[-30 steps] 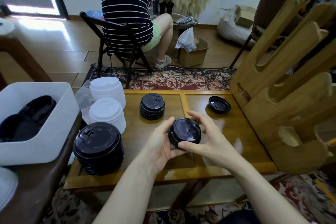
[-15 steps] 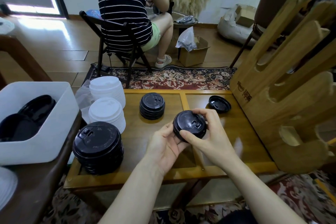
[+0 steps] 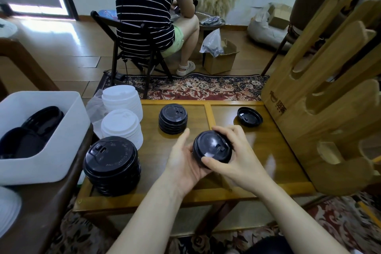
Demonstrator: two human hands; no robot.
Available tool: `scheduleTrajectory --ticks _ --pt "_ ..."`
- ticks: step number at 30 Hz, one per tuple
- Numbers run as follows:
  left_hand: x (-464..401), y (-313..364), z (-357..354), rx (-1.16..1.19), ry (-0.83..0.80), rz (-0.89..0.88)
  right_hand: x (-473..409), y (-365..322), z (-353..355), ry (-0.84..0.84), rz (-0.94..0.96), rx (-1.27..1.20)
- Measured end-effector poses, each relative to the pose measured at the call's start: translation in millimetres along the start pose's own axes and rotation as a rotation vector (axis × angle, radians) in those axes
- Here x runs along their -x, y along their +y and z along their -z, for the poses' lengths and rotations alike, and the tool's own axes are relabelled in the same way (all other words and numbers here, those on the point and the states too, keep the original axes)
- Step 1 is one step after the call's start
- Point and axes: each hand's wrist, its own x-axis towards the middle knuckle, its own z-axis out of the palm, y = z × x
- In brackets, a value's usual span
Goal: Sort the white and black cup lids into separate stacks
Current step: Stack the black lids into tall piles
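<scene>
Here, in the head view, both hands held a small bunch of black lids (image 3: 212, 147) above the surface (image 3: 274, 150). The left hand (image 3: 183, 163) cupped the bunch from below-left, thumb raised; the right hand (image 3: 239, 156) curled round it, thumb on the near rim, fingers over the far edge. Beyond the left grip stood a short black stack (image 3: 173, 118); further left, a bigger black stack (image 3: 112, 164) and two white stacks (image 3: 121, 128). Beyond the right grip lay one upturned lid (image 3: 249, 116).
</scene>
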Motion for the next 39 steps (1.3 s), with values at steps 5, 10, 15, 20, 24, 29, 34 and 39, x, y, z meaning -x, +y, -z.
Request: scheduleTrajectory --ticks 5,10,15,20,24,29,34,39 --pt "0.8 -2.9 -3.8 0.052 0.008 -0.041 -1.0 -1.3 -3.4 0.113 0.035 0.028" --pt "-0.5 -10.5 -7.7 0.077 0.019 -0.096 -1.1 0.0 -6.2 0.139 -0.093 0.053" --pt "-0.8 -8.9 -8.8 0.040 0.051 -0.186 -4.0 1.7 -1.2 0.042 -0.338 -0.376" --pt "-4.6 -8.8 -7.8 -0.011 0.106 -0.239 -4.5 8.2 6.1 0.058 -0.453 -0.614" --pt "-8.2 -10.4 -6.7 -0.042 0.164 -0.249 -5.1 10.5 4.6 0.066 -0.460 -0.606" --pt "-8.0 -5.8 -6.4 -0.013 0.199 -0.255 -19.2 18.2 14.2 0.090 -0.354 -0.341" --pt "-6.9 2.8 -1.1 -0.039 0.225 -0.280 -60.5 67.1 40.3 0.340 -0.282 0.587" --pt "-8.4 9.0 0.9 -0.024 0.197 -0.263 -70.6 88.7 36.3 0.212 -0.383 0.884"
